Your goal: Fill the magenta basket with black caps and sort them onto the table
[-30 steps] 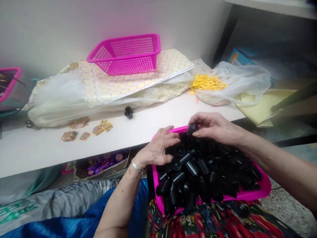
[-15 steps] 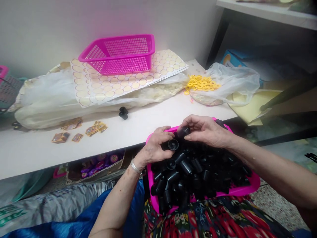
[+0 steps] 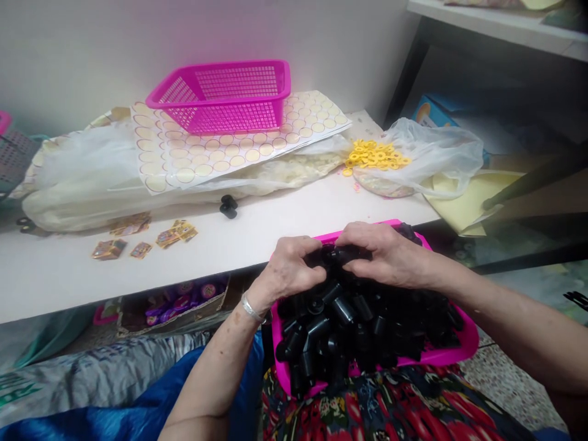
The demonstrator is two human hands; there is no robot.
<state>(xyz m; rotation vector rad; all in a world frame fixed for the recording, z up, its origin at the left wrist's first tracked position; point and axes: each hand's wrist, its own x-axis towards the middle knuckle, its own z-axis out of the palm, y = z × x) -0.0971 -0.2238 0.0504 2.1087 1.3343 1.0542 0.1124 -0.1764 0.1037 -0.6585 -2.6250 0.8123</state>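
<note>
A pink basket full of black plastic pieces rests on my lap, against the table's front edge. Over its far left part, my left hand is closed on a black piece between thumb and fingers. My right hand grips another black piece from the right. The two pieces meet end to end or nearly so; the fingers partly cover them, and whether they are joined is hard to tell.
On the white table are small picture cards, a few black pieces, yellow pieces, sticker sheets and an empty pink basket. A cardboard box stands below; a shelf is at the upper right.
My hands have come closer together, bringing the two black pieces toward each other. The left hand has turned, so its piece's round open end no longer faces up.
</note>
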